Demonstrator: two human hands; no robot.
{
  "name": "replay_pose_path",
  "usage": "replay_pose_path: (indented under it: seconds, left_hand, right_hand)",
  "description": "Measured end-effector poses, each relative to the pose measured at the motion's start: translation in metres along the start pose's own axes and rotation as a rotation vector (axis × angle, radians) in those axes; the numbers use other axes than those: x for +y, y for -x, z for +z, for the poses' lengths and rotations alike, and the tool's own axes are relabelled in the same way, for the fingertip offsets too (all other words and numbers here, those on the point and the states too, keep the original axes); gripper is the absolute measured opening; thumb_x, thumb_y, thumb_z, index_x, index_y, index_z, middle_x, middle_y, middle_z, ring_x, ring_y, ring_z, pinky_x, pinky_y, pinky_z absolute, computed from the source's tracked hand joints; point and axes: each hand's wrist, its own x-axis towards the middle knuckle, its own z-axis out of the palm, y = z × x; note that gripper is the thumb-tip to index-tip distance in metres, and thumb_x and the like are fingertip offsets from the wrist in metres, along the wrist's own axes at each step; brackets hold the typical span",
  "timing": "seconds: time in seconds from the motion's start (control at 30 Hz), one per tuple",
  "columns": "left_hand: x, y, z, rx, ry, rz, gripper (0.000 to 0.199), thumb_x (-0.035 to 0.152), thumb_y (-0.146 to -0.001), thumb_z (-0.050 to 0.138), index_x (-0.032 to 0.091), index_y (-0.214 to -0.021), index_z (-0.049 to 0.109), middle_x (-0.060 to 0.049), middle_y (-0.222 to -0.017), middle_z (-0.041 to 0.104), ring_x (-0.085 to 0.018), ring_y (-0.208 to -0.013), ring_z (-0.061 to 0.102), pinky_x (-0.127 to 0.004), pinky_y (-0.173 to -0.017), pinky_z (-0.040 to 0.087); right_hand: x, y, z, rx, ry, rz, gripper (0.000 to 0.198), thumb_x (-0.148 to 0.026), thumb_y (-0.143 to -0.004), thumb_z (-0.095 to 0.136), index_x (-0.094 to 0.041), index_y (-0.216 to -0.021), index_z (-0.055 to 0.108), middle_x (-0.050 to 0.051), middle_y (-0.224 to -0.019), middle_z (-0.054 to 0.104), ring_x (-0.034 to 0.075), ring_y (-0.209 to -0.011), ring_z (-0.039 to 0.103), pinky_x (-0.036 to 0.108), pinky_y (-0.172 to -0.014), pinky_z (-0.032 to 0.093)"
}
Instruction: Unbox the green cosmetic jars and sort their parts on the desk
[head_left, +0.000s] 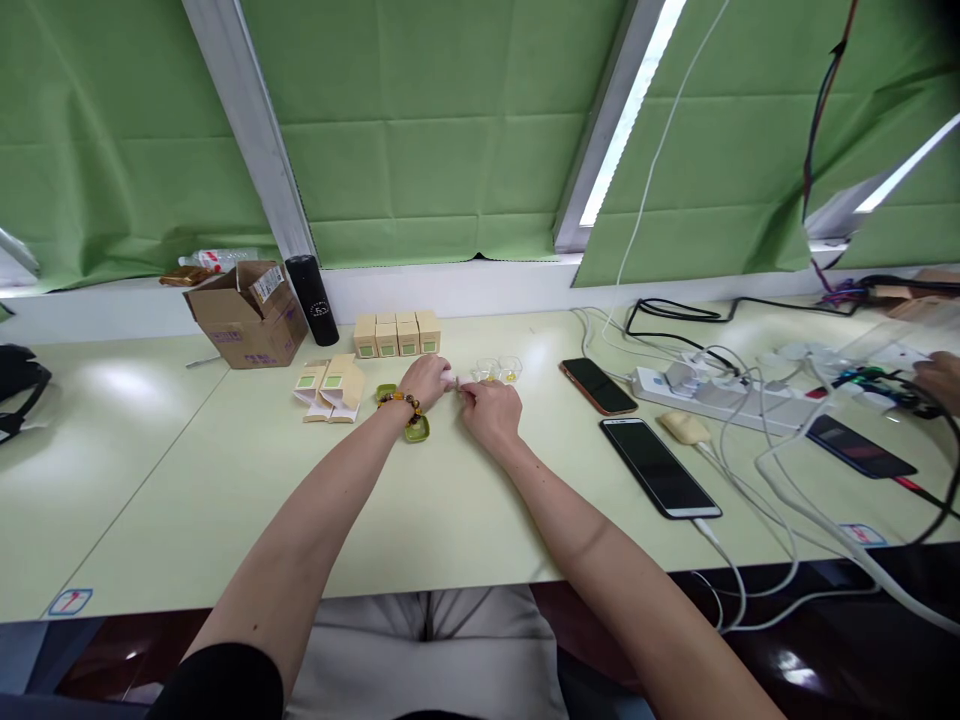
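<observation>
My left hand (425, 382), a beaded bracelet at its wrist, is closed near the middle of the table. Close beside it on the right is my right hand (493, 412), its fingers pinched together. A small pale piece (449, 379) shows between the fingertips of both hands; its kind is too small to tell. Partly behind my left wrist lie two small green square dishes, the nearer green dish (417, 430) in plainer view. Just beyond my right hand stand small clear plastic cups (510, 369) with something yellow at the bottom.
Small tan boxes (386, 336) stand in a row at the back, with opened boxes (330, 388) left of my hands. A carton (251, 315) and black bottle (312, 300) stand behind. Phones (660, 467), a power strip (720, 398) and cables fill the right, where another person's hand (941, 380) shows.
</observation>
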Motion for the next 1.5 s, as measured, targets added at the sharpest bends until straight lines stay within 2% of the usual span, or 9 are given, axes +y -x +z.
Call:
replay_pose_path:
  seconds: [0.17, 0.37, 0.47, 0.6, 0.9, 1.3, 1.5]
  left_hand:
    - [0.002, 0.001, -0.002, -0.014, -0.032, 0.008, 0.018, 0.026, -0.087, 0.073, 0.017, -0.102, 0.077, -0.014, -0.112, 0.074, -0.028, -0.104, 0.066, -0.037, -0.087, 0.049]
    - [0.004, 0.002, -0.003, -0.019, -0.055, 0.014, 0.017, 0.027, -0.088, 0.070, 0.017, -0.101, 0.077, -0.014, -0.110, 0.073, -0.027, -0.102, 0.065, -0.036, -0.084, 0.048]
    - [0.004, 0.001, -0.003, -0.026, -0.064, 0.017, 0.013, 0.027, -0.088, 0.069, 0.017, -0.093, 0.076, -0.013, -0.103, 0.073, -0.026, -0.095, 0.065, -0.035, -0.080, 0.048]
    - [0.003, 0.001, -0.004, -0.037, -0.077, 0.010, 0.010, 0.025, -0.087, 0.069, 0.017, -0.083, 0.073, -0.011, -0.093, 0.072, -0.024, -0.088, 0.064, -0.033, -0.077, 0.047]
    - [0.004, 0.002, -0.009, -0.043, -0.083, 0.001, 0.013, 0.020, -0.087, 0.065, 0.018, -0.076, 0.071, -0.011, -0.090, 0.071, -0.023, -0.083, 0.062, -0.033, -0.073, 0.046]
    - [0.002, 0.003, -0.008, -0.043, -0.096, 0.011, 0.014, 0.021, -0.087, 0.063, 0.019, -0.074, 0.068, -0.011, -0.086, 0.071, -0.023, -0.081, 0.061, -0.034, -0.072, 0.044]
    - [0.002, 0.003, -0.008, -0.042, -0.106, 0.000, 0.011, 0.020, -0.087, 0.064, 0.019, -0.078, 0.069, -0.011, -0.089, 0.073, -0.023, -0.084, 0.064, -0.033, -0.072, 0.045]
  right_hand:
    - [0.001, -0.001, -0.001, 0.003, 0.019, -0.023, 0.036, -0.017, -0.099, 0.048, -0.026, -0.115, 0.079, 0.009, -0.105, 0.079, 0.027, -0.101, 0.064, 0.039, -0.084, 0.042]
    - [0.000, -0.002, 0.001, -0.066, 0.056, -0.024, 0.042, -0.015, -0.098, 0.050, -0.028, -0.136, 0.064, 0.011, -0.113, 0.074, 0.029, -0.104, 0.063, 0.038, -0.083, 0.041]
    - [-0.001, -0.002, 0.001, -0.096, 0.071, -0.013, 0.045, -0.017, -0.099, 0.051, -0.028, -0.142, 0.058, 0.013, -0.113, 0.072, 0.030, -0.105, 0.063, 0.038, -0.082, 0.042]
    - [-0.002, -0.002, 0.002, -0.123, 0.079, -0.021, 0.048, -0.019, -0.100, 0.050, -0.028, -0.147, 0.053, 0.014, -0.113, 0.071, 0.032, -0.109, 0.062, 0.038, -0.081, 0.043]
    - [-0.001, -0.002, 0.008, -0.139, 0.112, -0.058, 0.058, -0.025, -0.100, 0.051, -0.023, -0.158, 0.042, 0.019, -0.123, 0.068, 0.035, -0.115, 0.057, 0.041, -0.086, 0.045]
    - [-0.004, -0.001, 0.006, -0.165, 0.143, -0.064, 0.061, -0.031, -0.102, 0.047, -0.021, -0.162, 0.036, 0.021, -0.126, 0.066, 0.037, -0.118, 0.055, 0.044, -0.090, 0.044]
    - [-0.006, -0.001, 0.006, -0.191, 0.187, -0.053, 0.064, -0.035, -0.104, 0.044, -0.023, -0.165, 0.031, 0.018, -0.128, 0.064, 0.035, -0.120, 0.054, 0.043, -0.093, 0.044]
